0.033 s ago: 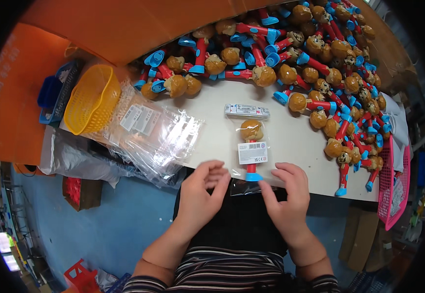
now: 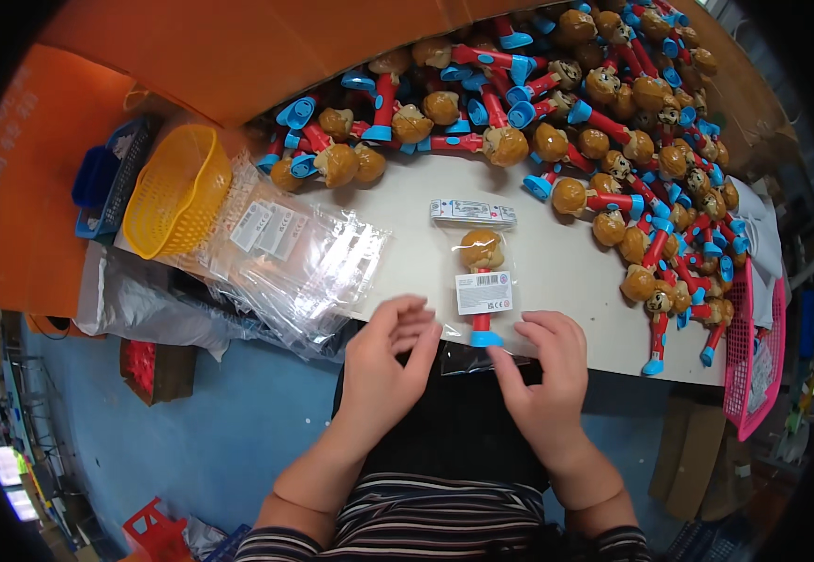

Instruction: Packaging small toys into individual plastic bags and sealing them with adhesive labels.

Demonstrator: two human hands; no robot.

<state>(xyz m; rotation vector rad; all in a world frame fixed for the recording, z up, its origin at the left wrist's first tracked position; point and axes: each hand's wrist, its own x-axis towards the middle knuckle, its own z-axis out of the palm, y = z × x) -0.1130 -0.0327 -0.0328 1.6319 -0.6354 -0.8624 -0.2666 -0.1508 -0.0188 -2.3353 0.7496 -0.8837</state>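
A clear plastic bag lies flat on the white table before me, its printed header strip toward the far side. Inside is a figure-shaped toy with a round brown head, red body and blue base; a white label covers its middle. The bag's lower end hangs past the table's near edge. Just left of that end is my left hand, thumb and fingers apart, holding nothing. My right hand is on the other side, fingers spread, thumb close to the blue base; whether the thumb touches the bag I cannot tell.
A large heap of matching unbagged toys covers the far and right table. Clear bags with labels are stacked at left, beside a yellow basket and blue bins. A pink basket hangs at the right edge.
My left hand's fingers have shifted slightly away from me, and my right hand has edged a little left. The bagged toy lies in the same place.
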